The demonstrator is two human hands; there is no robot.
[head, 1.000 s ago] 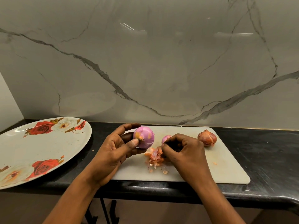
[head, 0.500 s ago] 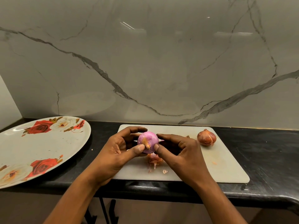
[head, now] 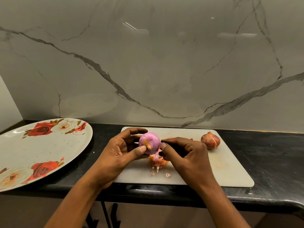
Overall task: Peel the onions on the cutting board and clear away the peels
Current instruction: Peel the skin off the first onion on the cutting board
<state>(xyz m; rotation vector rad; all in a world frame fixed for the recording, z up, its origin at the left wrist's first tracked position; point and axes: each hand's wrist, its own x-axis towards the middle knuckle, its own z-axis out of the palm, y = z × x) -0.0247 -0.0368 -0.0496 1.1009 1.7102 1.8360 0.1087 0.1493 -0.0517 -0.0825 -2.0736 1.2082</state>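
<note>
In the head view, your left hand (head: 118, 155) holds the peeled onion (head: 148, 142) over the cutting board (head: 230, 170), its grip closed around it. Your right hand (head: 185, 155) touches the side of the onion with curled fingers; I cannot tell if its grip pinches a peel. Behind this hand another pink onion (head: 170, 138) is mostly hidden. Peels (head: 158, 162) lie on the board under the hands, and an unpeeled onion (head: 210, 140) sits near the far right corner. The black bench (head: 271, 153) also carries a flowered plate (head: 41, 153), cut off at the left. Behind it is a marble wall (head: 164, 71).

Dim, warm overhead light. Strip-lamp glare streaks on the glossy marble wall (head: 164, 71), faint plate (head: 41, 145) reflection there too. Black counter (head: 271, 155) swallows detail; pale cutting board (head: 230, 170) reads clearest. Shadows soft. Wide-angle bowing at edges, whole view slightly soft.
</note>
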